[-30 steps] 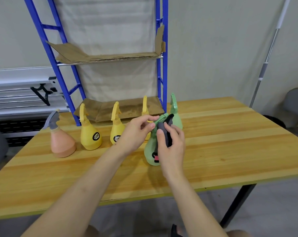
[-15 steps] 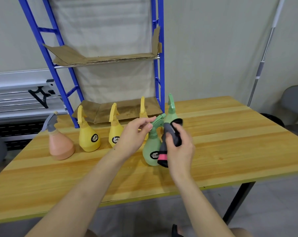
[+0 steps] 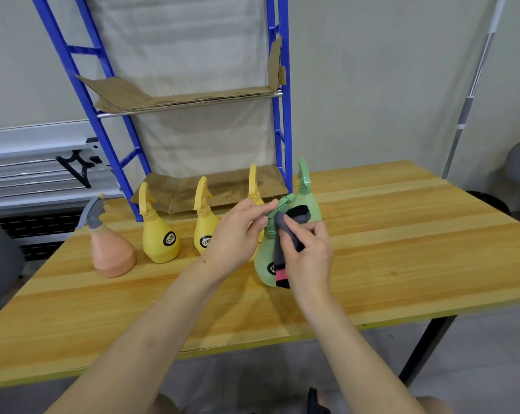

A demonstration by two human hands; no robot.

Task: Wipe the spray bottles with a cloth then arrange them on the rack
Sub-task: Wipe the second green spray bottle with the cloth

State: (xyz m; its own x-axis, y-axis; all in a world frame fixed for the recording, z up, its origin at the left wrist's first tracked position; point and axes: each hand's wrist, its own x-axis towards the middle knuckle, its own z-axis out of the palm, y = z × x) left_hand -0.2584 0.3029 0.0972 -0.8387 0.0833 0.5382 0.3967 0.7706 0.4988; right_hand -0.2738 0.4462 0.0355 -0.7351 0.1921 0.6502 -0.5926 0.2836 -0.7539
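A green spray bottle (image 3: 266, 258) stands on the wooden table (image 3: 402, 240) near its middle. My left hand (image 3: 238, 231) pinches its green nozzle head at the top. My right hand (image 3: 308, 252) grips a dark grey cloth (image 3: 285, 237) with a pink band and holds it against the bottle's neck and side. A second green bottle (image 3: 306, 192) stands just behind. Three yellow bottles (image 3: 160, 237) line up to the left, the third partly hidden by my left hand. A peach bottle (image 3: 111, 252) with a grey nozzle stands farthest left.
A blue metal rack (image 3: 278, 115) stands at the table's back, with cardboard lining its upper shelf (image 3: 187, 98) and its lower shelf (image 3: 223, 189). A metal pole (image 3: 474, 85) leans at the right. Grey chairs show at both frame edges.
My right hand has moved the cloth up from the bottle's lower side to its neck below the nozzle. My left hand stays on the nozzle head.
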